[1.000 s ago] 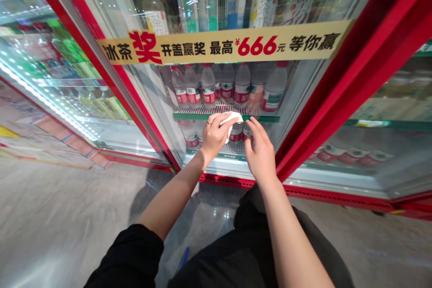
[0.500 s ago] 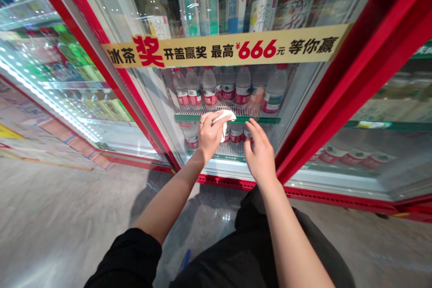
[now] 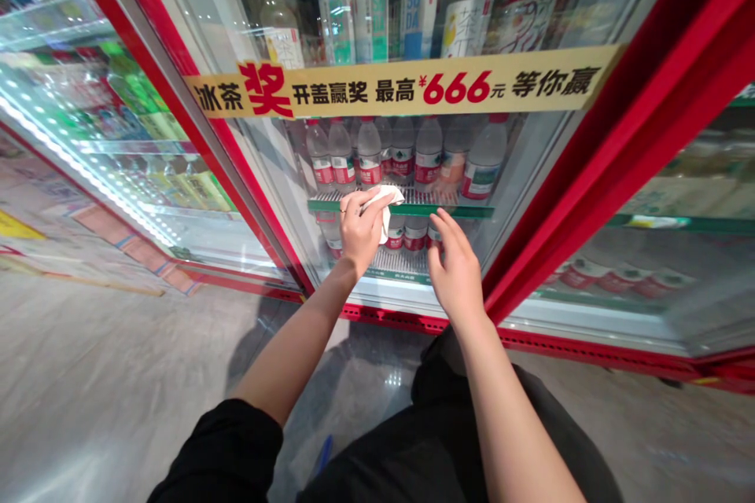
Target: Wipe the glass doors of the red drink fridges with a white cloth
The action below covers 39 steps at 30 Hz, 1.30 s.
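Observation:
My left hand [image 3: 359, 229] grips a crumpled white cloth [image 3: 386, 198] against or very near the glass door [image 3: 277, 173] of a red-framed drinks fridge. The cloth sticks out past the fingertips on the right. To the right, my right hand [image 3: 454, 263] is held up near the same glass with fingers outstretched and nothing in them. Behind the glass, water bottles [image 3: 369, 153] with red labels stand on a green-edged shelf [image 3: 460, 211]. More red-labelled bottles [image 3: 415, 236] stand below it, partly hidden by my hands.
A yellow banner strip [image 3: 389, 86] crosses the door. Soda and tea bottles [image 3: 418, 4] fill the shelf above. Another lit fridge [image 3: 194, 232] stands at left, and a glass door [image 3: 625, 259] is at right. Grey shiny floor [image 3: 118, 377] lies below.
My left hand with the cloth has shifted slightly left and up relative to the bottles behind the glass. My right hand stays nearly in place. The view has moved a little.

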Motion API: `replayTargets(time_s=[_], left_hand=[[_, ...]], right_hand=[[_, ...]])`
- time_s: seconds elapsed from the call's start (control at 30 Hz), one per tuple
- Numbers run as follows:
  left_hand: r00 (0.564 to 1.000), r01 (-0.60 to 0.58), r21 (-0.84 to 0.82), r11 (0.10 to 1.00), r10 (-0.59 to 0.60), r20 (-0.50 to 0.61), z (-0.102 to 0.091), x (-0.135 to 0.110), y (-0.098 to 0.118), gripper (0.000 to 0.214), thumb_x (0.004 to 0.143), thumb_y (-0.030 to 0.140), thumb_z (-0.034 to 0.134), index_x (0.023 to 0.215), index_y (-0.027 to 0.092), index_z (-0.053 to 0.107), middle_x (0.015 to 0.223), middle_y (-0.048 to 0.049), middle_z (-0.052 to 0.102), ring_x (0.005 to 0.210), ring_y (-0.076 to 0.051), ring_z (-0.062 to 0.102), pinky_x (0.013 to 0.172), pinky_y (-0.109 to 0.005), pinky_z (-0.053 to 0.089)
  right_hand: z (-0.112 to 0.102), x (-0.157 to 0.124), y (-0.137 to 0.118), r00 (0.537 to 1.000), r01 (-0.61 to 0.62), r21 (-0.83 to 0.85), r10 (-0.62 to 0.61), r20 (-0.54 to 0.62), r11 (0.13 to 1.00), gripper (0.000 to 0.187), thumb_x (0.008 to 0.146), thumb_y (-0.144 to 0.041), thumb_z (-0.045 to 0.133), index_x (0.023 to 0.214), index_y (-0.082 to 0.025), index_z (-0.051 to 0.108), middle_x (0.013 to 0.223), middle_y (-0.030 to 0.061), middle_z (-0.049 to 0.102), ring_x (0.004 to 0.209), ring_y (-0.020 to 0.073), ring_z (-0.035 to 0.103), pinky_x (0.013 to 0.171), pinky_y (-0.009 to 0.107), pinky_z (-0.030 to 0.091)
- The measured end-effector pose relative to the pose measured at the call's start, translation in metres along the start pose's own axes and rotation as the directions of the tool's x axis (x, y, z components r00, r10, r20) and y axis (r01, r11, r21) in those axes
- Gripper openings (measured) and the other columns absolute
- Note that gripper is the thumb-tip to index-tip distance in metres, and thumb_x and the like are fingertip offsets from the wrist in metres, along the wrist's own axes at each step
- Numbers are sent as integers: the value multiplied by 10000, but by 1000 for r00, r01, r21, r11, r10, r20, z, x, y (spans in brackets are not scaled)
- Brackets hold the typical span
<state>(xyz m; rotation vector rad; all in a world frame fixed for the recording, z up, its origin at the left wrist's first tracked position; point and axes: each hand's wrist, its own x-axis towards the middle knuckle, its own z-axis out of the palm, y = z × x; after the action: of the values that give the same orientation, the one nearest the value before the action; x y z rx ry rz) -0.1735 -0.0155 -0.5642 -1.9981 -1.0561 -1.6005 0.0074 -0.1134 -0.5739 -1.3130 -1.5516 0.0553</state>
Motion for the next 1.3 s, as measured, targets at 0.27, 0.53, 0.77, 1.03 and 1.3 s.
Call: replayTargets(time_s=[0.27,0.53,0.77,1.03,1.3], left_hand=[[995,-40,100,994,49,-90,-2,12,3,283,1096,205,572,1181,298,825,1198,-79,776,1135,-204,673,1051,-419,594],[998,-41,13,999,41,-47,2,-1,2,267,1081,193,604,1162,301,834,1180,-73,779,1125,-211,665,1053,-422,583],[1000,-8,25,1000,8,-6,0,7,3,298,1088,189,581,1209,311,824,1242,-80,771,1182,-216,662,1108,-429,561],[981,-161,7,987,159,112,5,-17,-3,307,1068,168,613,1245,307,823,1217,-85,777,1219,-217,681,1114,-395,562],[989,-149,-3,989,149,-19,2,0,-1,290,1066,147,616,1219,282,823,1207,-78,770,1170,-202,668,1091,-383,562]], right_hand=[[1,0,2,1000,5,-14,-5,-16,1000,573,969,-140,503,1510,-263,646,1623,103,627,1497,259,612,1299,527,481],[0,0,0,1000,-2,-10,2,0,1000,573,965,-138,504,1507,-260,646,1627,104,623,1501,262,608,1304,529,474],[0,0,1,1000,-1,-22,1,0,1000,563,969,-133,507,1501,-253,650,1631,104,620,1502,257,607,1306,519,473],[2,-1,3,1000,7,-3,-7,-10,1000,535,985,-156,508,1492,-240,658,1627,123,621,1502,270,606,1311,544,460],[1,-1,2,1000,5,-3,-5,-12,1000,545,980,-149,508,1496,-243,657,1630,120,618,1496,275,611,1308,550,464]])
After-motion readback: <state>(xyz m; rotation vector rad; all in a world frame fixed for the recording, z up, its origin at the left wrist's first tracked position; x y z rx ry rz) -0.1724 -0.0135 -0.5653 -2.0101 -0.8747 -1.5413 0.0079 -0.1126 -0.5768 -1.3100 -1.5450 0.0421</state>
